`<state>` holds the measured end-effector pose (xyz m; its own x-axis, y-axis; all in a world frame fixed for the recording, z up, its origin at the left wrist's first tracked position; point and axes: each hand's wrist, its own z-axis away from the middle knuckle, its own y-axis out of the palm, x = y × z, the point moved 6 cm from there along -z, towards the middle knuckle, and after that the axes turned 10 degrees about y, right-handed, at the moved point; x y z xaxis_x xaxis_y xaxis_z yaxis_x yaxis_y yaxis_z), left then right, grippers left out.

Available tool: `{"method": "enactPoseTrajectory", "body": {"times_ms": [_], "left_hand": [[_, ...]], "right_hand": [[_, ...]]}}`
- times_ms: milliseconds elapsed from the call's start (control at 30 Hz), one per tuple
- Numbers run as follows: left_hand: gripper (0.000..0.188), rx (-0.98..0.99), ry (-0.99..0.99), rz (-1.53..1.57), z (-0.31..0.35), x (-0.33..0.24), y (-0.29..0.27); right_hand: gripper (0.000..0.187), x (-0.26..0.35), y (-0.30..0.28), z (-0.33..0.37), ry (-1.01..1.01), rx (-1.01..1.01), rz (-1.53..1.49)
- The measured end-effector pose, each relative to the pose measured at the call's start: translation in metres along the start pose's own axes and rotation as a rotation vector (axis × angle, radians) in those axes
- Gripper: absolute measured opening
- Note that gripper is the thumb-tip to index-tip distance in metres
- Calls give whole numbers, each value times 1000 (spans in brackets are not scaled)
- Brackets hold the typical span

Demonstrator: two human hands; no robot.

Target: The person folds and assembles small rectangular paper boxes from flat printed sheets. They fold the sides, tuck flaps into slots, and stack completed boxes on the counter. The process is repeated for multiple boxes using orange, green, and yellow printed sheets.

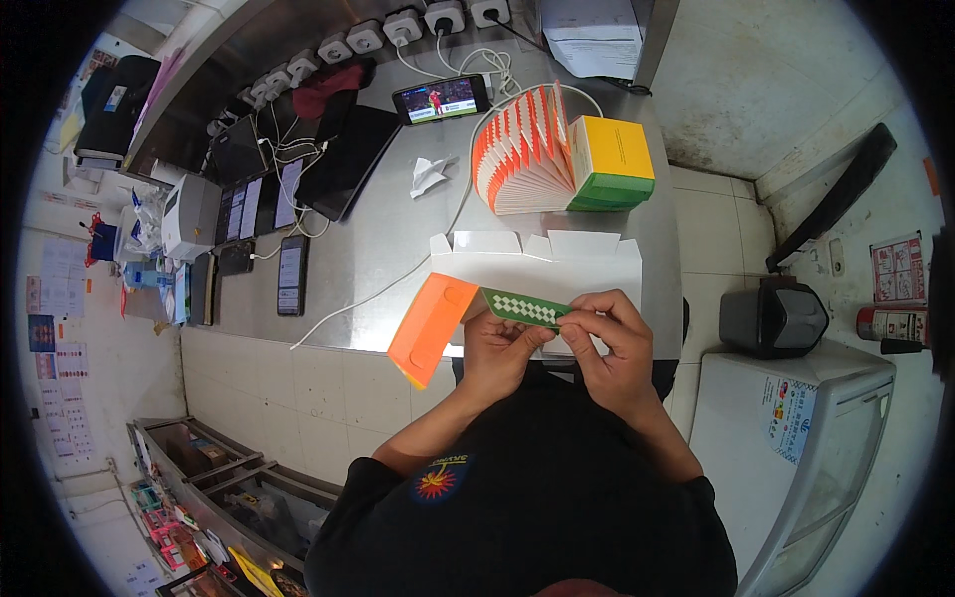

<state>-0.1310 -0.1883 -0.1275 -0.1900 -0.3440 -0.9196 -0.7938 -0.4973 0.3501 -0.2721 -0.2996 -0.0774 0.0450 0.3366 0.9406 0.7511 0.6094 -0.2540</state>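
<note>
Between my two hands is a partly folded cardboard carton (431, 323), orange and yellow on one panel and green with a white checked pattern on another. My left hand (497, 353) is closed around its lower middle, at the bend between the orange and green panels. At the green panel's right end, my right hand (612, 348) pinches the edge with thumb and fingers. Just beyond my hands, a flat white carton blank (587, 261) lies on the steel table. Behind it, a fanned stack of orange-and-white folded cartons (522, 154) stands against yellow-and-green cartons (610, 159).
On the steel table (383, 234) are a phone playing video (441, 99), crumpled paper (430, 176), a white cable (373, 303) and several more phones at the left. Sockets (365, 37) line the back. A white glass-fronted cabinet (776, 428) stands at the right.
</note>
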Motion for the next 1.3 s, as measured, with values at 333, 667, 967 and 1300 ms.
{"method": "enactPoseTrajectory", "body": {"times_ms": [333,667,967,1300], "left_hand": [[14,-12,26,-124,6,0,0],[11,-41,72,-77,4,-2,3],[13,-11,87,-35,3,-7,5],[15,-26,93,-75,6,-5,3]], "right_hand": [[12,6,-2,3,-48,-37,39],[16,22,5,8,-206,-39,246],[27,32,5,2,-287,-8,351],[20,31,-3,-4,-240,11,248]]}}
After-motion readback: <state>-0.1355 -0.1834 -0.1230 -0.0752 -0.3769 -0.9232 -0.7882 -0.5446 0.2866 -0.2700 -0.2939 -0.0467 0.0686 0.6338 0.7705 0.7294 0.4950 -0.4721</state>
